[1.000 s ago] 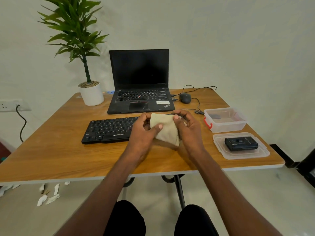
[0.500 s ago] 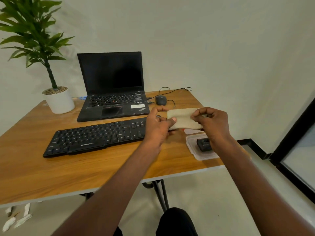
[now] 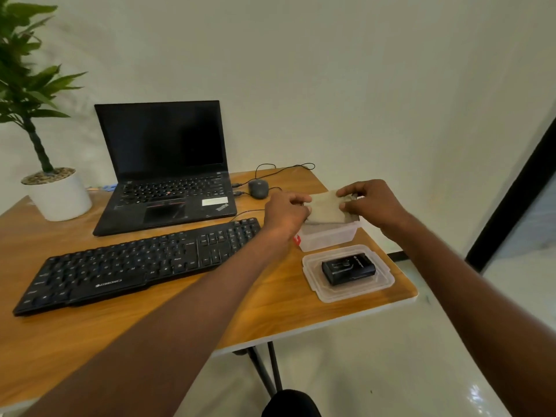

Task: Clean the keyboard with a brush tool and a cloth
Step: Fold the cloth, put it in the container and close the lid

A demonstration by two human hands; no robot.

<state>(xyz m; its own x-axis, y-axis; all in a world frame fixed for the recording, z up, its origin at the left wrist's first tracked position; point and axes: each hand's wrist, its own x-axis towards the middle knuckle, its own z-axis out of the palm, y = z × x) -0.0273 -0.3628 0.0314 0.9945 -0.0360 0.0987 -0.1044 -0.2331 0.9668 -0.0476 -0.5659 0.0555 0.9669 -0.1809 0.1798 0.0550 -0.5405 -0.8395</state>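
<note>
Cloth point(image 3: 326, 207) carried rightward over container point(image 3: 328, 237) (table's right edge), both hands point(image 3: 285, 216) point(image 3: 371, 203) pinching it

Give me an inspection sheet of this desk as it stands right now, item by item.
Surface: wooden table, white edge, metal legs below.
Job's things: black keyboard lies in front of the laptop; folded beige cloth is held over the clear plastic container; no brush recognisable.
Clutter: open laptop, screen dark; potted plant; container lid carrying a small black box.
Grippers: left hand and right hand each pinch one end of the cloth.
Cables: wired mouse, its cord looping behind it; plugs in the laptop's side.
Surroundings: plain wall, glossy floor, dark door frame at right.
</note>
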